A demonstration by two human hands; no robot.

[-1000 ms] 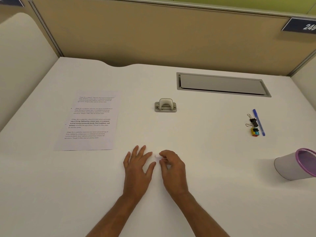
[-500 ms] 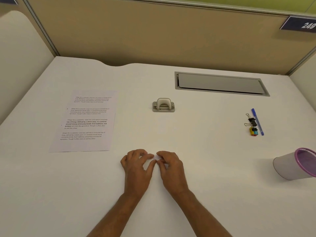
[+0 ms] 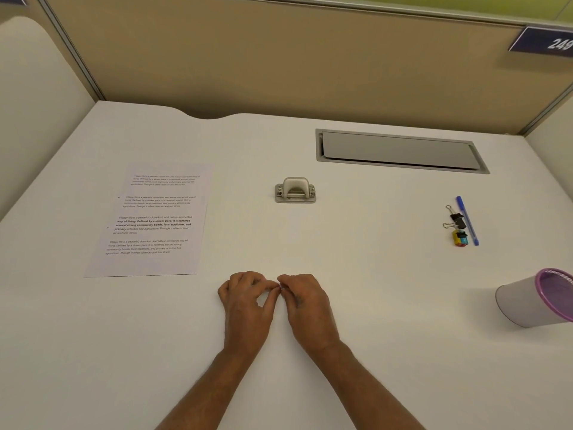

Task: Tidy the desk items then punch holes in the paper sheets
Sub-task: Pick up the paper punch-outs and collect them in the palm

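Observation:
Printed paper sheets [image 3: 148, 221] lie flat on the left of the white desk [image 3: 372, 274]. A grey hole punch [image 3: 295, 190] stands mid-desk, beyond my hands. My left hand [image 3: 248, 305] and my right hand [image 3: 307, 305] rest side by side near the front. Their curled fingertips meet on a tiny white piece [image 3: 280, 287], too small to identify. At the right lie a blue pen [image 3: 466, 220], two black binder clips [image 3: 455, 220] and a small yellow and red item [image 3: 459, 238].
A grey pen cup with a purple rim [image 3: 527, 302] lies tipped on its side at the right edge. A grey cable-tray lid [image 3: 400, 150] is set into the desk at the back. Beige partition walls enclose the desk on three sides.
My left hand's fingers, spread flat a second ago, have curled in. Both hands' fingertips have come together on the tiny white piece.

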